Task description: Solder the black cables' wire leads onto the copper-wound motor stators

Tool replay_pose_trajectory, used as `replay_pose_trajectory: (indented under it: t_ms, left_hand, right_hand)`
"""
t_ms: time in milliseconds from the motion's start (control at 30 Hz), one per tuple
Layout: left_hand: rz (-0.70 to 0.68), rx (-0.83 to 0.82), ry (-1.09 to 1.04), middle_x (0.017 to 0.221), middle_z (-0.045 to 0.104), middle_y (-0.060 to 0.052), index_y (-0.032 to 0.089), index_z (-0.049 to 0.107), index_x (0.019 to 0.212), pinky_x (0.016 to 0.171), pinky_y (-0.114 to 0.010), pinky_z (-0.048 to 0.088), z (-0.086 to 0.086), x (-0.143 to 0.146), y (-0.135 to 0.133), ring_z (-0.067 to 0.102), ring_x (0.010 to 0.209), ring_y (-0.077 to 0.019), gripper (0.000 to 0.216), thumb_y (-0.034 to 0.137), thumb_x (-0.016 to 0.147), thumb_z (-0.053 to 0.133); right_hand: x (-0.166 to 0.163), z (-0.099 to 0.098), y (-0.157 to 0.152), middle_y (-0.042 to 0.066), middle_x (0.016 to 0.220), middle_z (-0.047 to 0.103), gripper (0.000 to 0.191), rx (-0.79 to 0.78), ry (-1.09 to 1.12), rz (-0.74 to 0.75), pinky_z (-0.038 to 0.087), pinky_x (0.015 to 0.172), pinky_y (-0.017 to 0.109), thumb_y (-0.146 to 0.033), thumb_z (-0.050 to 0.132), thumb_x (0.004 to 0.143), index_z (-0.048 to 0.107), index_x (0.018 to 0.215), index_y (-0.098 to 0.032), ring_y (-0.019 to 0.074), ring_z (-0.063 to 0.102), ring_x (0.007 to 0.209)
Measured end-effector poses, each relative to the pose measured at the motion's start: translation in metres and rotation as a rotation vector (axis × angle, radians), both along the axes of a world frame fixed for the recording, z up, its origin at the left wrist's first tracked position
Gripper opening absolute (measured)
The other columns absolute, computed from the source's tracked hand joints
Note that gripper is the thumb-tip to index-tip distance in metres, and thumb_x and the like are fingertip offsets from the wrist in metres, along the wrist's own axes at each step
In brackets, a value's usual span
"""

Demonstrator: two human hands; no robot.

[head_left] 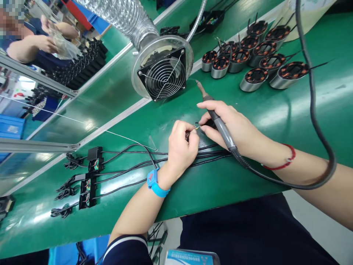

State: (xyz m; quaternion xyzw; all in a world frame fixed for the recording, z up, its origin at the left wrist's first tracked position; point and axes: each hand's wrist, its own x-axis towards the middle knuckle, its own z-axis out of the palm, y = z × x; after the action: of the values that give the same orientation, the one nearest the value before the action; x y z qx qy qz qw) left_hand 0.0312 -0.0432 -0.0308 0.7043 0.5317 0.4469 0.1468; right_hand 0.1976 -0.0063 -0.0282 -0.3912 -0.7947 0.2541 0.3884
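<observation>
At frame centre, the left hand point(182, 142) pinches small wire ends point(196, 126); the right hand point(240, 126), gripping a soldering iron point(225, 134), could scorch the nearby fan point(165, 80) if the wrist turns.

On your bench point(220, 189), coil rings point(263, 49) lie right of the fan point(165, 80), cable boxes point(87, 186) left of your left hand point(183, 143).

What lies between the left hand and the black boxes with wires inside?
In the head view, several black cables run over the green table between the left hand and the black boxes; the end of a thin white cord also shows there.
</observation>
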Motion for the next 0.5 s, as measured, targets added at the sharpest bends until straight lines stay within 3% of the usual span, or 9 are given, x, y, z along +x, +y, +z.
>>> replay_pose_trajectory:
  t_ms: [267,500]
  left_hand:
    - [-0.017,-0.128,-0.135,0.078,0.058,-0.001,0.022,0.051,0.085,0.068,-0.029,0.048,-0.0013,-0.0026,-0.0018,0.059,0.075,-0.0154,0.009,0.016,0.092,0.051]
    - [-0.028,0.0,0.019,0.081,0.062,-0.002,0.022,0.052,0.082,0.068,-0.029,0.046,0.0025,-0.0034,-0.0022,0.058,0.075,-0.0154,0.013,0.013,0.091,0.053]
  right_hand:
    - [-0.0091,-0.0026,-0.0014,0.003,0.092,0.071,0.043,0.145,0.017,0.012,0.05,0.086,0.041,-0.018,0.053,0.088,0.052,0.132,-0.022,0.0238,0.068,0.094]
    - [-0.0106,0.002,-0.0005,0.0,0.089,0.069,0.043,-0.053,0.134,0.063,0.051,0.079,0.035,-0.023,0.056,0.088,0.048,0.131,-0.025,0.0183,0.068,0.078]
